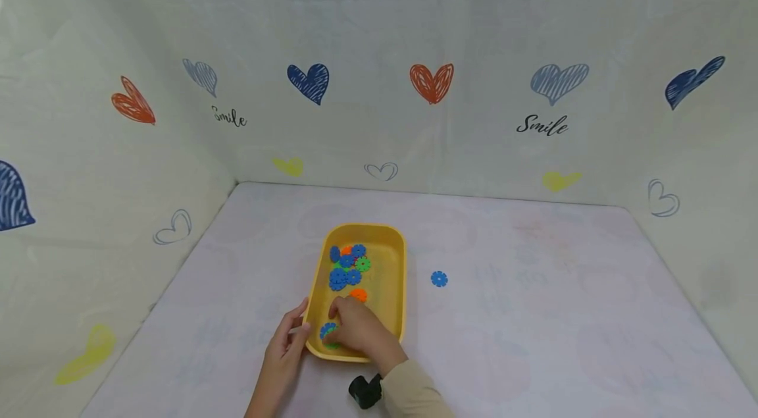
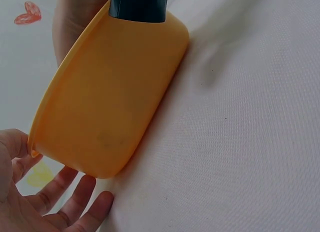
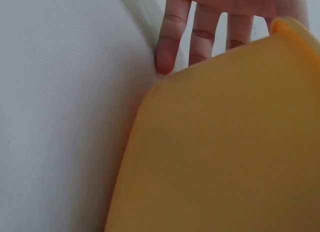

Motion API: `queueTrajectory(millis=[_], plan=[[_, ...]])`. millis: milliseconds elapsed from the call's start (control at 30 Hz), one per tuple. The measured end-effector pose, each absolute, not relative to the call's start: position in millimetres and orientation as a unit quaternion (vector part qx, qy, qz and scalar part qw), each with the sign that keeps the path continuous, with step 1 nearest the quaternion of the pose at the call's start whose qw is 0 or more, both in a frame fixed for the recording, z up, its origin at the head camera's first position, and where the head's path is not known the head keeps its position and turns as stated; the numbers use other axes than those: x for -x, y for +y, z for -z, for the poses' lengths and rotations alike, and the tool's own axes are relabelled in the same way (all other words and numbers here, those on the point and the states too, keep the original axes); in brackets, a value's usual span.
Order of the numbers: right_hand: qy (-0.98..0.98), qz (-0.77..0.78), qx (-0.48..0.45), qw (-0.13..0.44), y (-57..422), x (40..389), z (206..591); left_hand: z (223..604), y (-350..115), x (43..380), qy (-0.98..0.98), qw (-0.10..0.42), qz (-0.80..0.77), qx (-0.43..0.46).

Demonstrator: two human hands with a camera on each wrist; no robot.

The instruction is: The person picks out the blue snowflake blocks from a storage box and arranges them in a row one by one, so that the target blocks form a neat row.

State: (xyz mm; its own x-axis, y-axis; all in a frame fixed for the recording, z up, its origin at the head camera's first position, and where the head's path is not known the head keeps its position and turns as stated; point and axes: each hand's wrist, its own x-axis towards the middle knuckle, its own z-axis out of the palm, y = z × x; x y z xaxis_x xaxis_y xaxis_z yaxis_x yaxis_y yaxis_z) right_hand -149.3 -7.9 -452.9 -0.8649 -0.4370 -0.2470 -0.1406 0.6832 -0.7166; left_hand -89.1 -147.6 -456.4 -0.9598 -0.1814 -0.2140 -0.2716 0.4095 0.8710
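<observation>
A yellow plastic tray (image 1: pixel 391 280) stands on the table. My left hand (image 1: pixel 284 347) holds its near left side, thumb at the rim and other fingers along the outer wall; the left wrist view has the same hand (image 2: pixel 55 202) by the tray's wall (image 2: pixel 110 92). My right hand (image 1: pixel 358 326) reaches down inside the tray, fingers bent. Its fingertips are at a blue notched plastic disc (image 1: pixel 327 328) with green ones partly covered. Whether they pinch a disc is not clear. The right wrist view shows the tray's outer wall (image 3: pixel 215 142) and left-hand fingers (image 3: pixel 172 37).
Farther up the tray lie several blue notched discs (image 1: pixel 339 278), a green disc (image 1: pixel 363 264) and an orange disc (image 1: pixel 358 295). One blue disc (image 1: pixel 439 279) lies on the table (image 1: pixel 533 313) right of the tray. A black wrist camera (image 1: pixel 364 391) sits by the right sleeve.
</observation>
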Motion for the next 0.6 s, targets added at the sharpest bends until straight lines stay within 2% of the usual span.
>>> queueTrajectory(millis=[200, 600], plan=[[0.916, 0.318, 0.161, 0.186, -13.8, 146.2, 454.6, 456.8, -147.0, 89.7, 0.841, 0.043, -0.522, 0.138], [0.926, 0.295, 0.141, 0.189, -18.3, 144.9, 450.4, 456.0, -147.3, 89.0, 0.842, 0.039, -0.521, 0.135]])
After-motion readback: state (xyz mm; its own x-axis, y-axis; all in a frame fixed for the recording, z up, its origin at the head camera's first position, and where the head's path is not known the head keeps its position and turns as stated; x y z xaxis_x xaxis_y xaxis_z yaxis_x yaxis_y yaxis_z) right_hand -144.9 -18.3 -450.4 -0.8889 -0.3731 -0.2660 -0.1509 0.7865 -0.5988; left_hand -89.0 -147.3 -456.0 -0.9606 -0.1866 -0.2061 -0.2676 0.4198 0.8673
